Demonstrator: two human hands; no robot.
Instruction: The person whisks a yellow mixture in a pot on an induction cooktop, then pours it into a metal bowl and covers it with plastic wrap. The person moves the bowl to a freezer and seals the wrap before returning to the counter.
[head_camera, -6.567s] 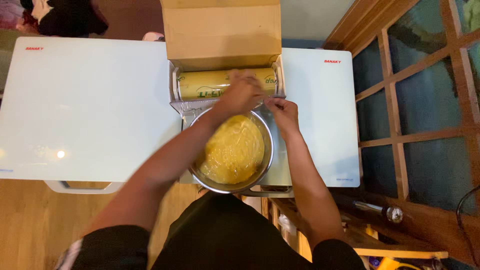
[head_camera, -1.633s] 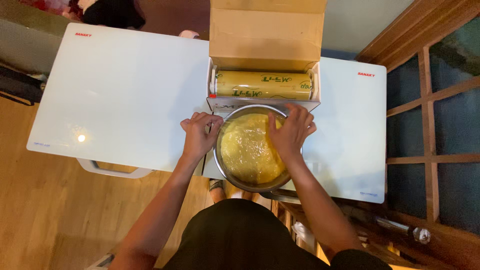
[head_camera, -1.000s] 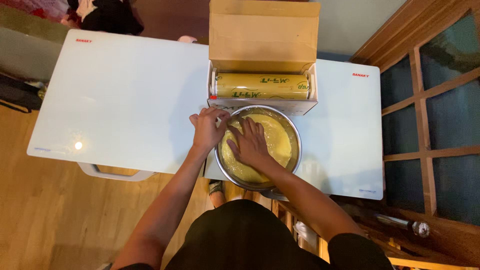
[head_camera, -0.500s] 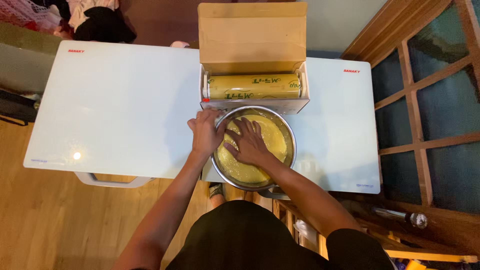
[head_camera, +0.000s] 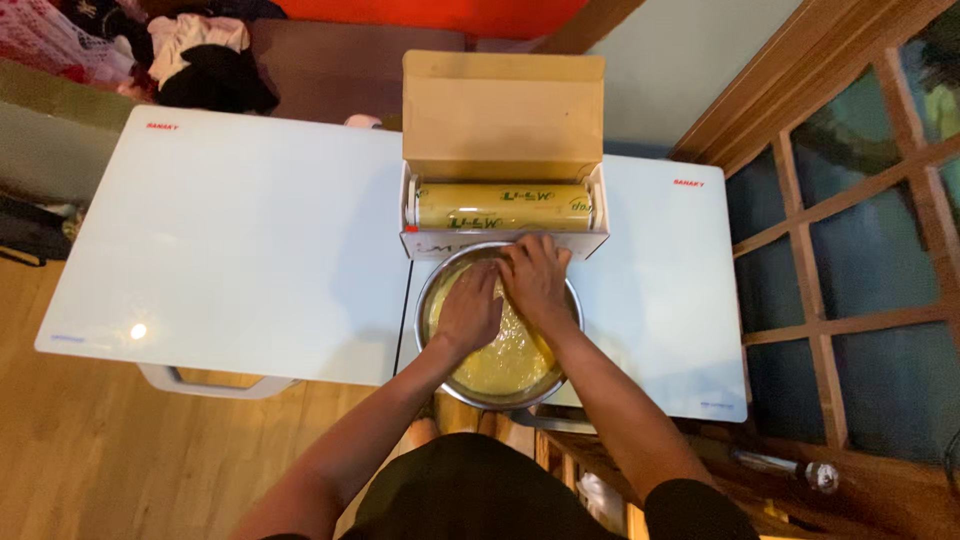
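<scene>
Resting flat, fingers spread, both hands lie side by side on the clear film over a metal bowl (head_camera: 497, 385) of yellow batter: left hand (head_camera: 470, 308) at its ten o'clock, right hand (head_camera: 536, 280) at twelve. The bowl sits on a white table (head_camera: 230, 250), touching an open cardboard box (head_camera: 503, 120) holding a film roll (head_camera: 503, 206) at twelve o'clock.

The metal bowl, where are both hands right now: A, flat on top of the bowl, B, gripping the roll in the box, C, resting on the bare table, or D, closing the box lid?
A: the left hand and right hand lie side by side, palms down, over the metal bowl.
</scene>
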